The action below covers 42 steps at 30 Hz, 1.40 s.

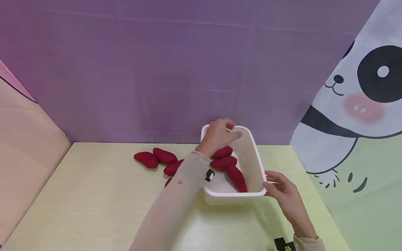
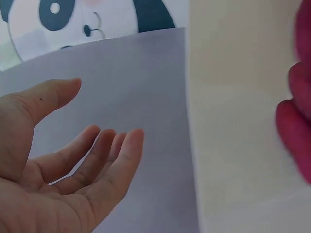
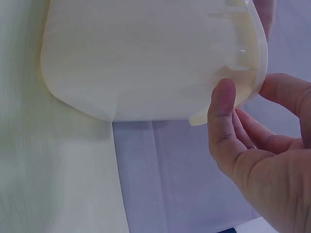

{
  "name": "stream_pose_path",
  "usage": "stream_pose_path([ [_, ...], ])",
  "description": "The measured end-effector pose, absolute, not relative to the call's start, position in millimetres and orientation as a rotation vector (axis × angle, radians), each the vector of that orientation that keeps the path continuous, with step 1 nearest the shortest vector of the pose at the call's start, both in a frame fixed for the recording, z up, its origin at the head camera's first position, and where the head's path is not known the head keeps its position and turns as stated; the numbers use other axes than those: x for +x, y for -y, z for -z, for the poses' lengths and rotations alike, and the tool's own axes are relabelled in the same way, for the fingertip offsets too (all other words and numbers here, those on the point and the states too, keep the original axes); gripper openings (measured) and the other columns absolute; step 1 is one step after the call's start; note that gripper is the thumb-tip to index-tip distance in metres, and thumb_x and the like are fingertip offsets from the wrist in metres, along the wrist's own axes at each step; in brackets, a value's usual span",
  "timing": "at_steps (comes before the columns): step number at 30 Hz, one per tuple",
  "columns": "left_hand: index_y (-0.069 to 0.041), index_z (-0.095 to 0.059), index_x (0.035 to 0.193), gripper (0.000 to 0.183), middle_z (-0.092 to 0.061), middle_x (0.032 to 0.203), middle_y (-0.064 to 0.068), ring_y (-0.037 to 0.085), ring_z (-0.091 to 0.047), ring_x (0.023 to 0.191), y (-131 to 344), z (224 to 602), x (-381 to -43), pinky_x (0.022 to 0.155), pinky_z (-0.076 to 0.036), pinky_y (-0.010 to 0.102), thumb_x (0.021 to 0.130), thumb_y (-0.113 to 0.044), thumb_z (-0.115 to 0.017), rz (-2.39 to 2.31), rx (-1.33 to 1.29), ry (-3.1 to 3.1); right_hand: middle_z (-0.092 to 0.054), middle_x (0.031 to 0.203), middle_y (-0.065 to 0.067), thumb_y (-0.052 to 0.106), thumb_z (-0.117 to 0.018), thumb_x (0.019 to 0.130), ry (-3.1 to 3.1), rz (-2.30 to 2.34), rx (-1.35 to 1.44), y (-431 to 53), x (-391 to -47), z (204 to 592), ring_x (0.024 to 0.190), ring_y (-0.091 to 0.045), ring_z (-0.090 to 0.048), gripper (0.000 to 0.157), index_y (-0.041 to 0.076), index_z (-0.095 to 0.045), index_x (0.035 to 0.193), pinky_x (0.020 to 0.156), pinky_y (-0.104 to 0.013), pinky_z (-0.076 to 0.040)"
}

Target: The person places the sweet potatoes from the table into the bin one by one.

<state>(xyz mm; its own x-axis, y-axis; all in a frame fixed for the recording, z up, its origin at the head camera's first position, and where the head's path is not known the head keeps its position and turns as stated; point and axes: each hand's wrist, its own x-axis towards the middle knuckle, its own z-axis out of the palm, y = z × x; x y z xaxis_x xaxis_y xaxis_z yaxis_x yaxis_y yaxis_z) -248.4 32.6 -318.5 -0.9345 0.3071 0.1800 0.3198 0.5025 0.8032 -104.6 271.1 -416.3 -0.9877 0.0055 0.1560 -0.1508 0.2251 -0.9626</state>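
A white plastic bin [image 1: 259, 164] stands on the table with three dark-red sweet potatoes in view inside it, one of them a long sweet potato [image 1: 237, 178] at the near end. Over the bin's far end is my left hand [image 1: 220, 134], its fingers loosely bent and its thumb apart, holding nothing. The left wrist view has that hand [image 2: 82, 165] beside the bin's pale wall [image 2: 233, 121]. At the near right corner my right hand [image 1: 284, 195] pinches the bin's rim, thumb on one side and fingers on the other, as the right wrist view [image 3: 262, 141] also has it.
Left of the bin, several more sweet potatoes [image 1: 146, 159] lie on the light wooden table [image 1: 94, 202], some partly hidden by the left sleeve [image 1: 179, 195]. A purple cloth [image 1: 150, 80] hangs behind the table, and a panda-print cloth [image 1: 351, 115] borders the right side.
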Motion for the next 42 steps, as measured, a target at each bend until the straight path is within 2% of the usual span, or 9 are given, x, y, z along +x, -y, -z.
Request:
stream_pose_path([
  [13,-0.011,-0.068,0.122,0.038,-0.066,0.116,0.001,0.017,-0.064,0.101,27,295,-213,0.085,-0.053,0.032,0.090,-0.031,-0.074,1.442,-0.629,2.629,-0.060,0.115,-0.022,0.002,-0.065,0.096,2.348,-1.888,0.124,-270,-105,418,0.090,-0.019,-0.069,0.037,-0.010,-0.054,0.130,0.074,-0.034,-0.059],
  [17,-0.012,-0.067,0.122,0.038,-0.065,0.116,-0.001,0.017,-0.064,0.102,49,299,-201,0.085,-0.054,0.034,0.090,-0.031,-0.075,1.446,-0.580,2.622,-0.061,0.114,-0.020,0.002,-0.065,0.096,2.348,-1.884,0.125,-271,-103,418,0.090,-0.020,-0.069,0.037,-0.010,-0.055,0.130,0.074,-0.033,-0.059],
  [24,-0.011,-0.068,0.121,0.037,-0.065,0.118,0.000,0.019,-0.066,0.105,86,320,-183,0.085,-0.056,0.034,0.089,-0.029,-0.076,1.460,-0.487,2.595,-0.063,0.111,-0.014,-0.001,-0.064,0.096,2.318,-1.923,0.145,-271,-102,417,0.088,-0.019,-0.070,0.038,-0.014,-0.053,0.129,0.073,-0.033,-0.059],
  [28,-0.009,-0.068,0.123,0.040,-0.064,0.120,0.002,0.019,-0.066,0.104,104,335,-169,0.083,-0.057,0.036,0.088,-0.027,-0.078,1.451,-0.408,2.611,-0.063,0.112,-0.012,0.001,-0.064,0.096,2.333,-1.904,0.143,-271,-104,417,0.088,-0.016,-0.069,0.037,-0.012,-0.053,0.130,0.074,-0.033,-0.059],
  [32,-0.009,-0.067,0.123,0.041,-0.066,0.116,0.003,0.020,-0.067,0.098,120,356,-156,0.083,-0.057,0.038,0.087,-0.026,-0.079,1.415,-0.341,2.631,-0.063,0.112,-0.011,0.001,-0.065,0.096,2.336,-1.902,0.135,-271,-104,417,0.088,-0.015,-0.069,0.038,-0.011,-0.053,0.130,0.073,-0.033,-0.059],
  [35,-0.007,-0.067,0.123,0.041,-0.066,0.115,0.005,0.022,-0.066,0.101,131,374,-145,0.082,-0.058,0.036,0.087,-0.023,-0.080,1.424,-0.306,2.634,-0.063,0.111,-0.011,0.001,-0.065,0.096,2.329,-1.913,0.134,-271,-104,417,0.087,-0.015,-0.069,0.038,-0.012,-0.053,0.130,0.073,-0.032,-0.059],
  [42,-0.003,-0.062,0.128,0.050,-0.059,0.126,0.011,0.030,-0.064,0.106,138,417,-117,0.079,-0.058,0.033,0.085,-0.020,-0.082,1.476,-0.102,2.685,-0.064,0.111,-0.009,0.000,-0.064,0.096,2.318,-1.919,0.138,-270,-105,418,0.087,-0.016,-0.069,0.037,-0.012,-0.053,0.130,0.073,-0.033,-0.059],
])
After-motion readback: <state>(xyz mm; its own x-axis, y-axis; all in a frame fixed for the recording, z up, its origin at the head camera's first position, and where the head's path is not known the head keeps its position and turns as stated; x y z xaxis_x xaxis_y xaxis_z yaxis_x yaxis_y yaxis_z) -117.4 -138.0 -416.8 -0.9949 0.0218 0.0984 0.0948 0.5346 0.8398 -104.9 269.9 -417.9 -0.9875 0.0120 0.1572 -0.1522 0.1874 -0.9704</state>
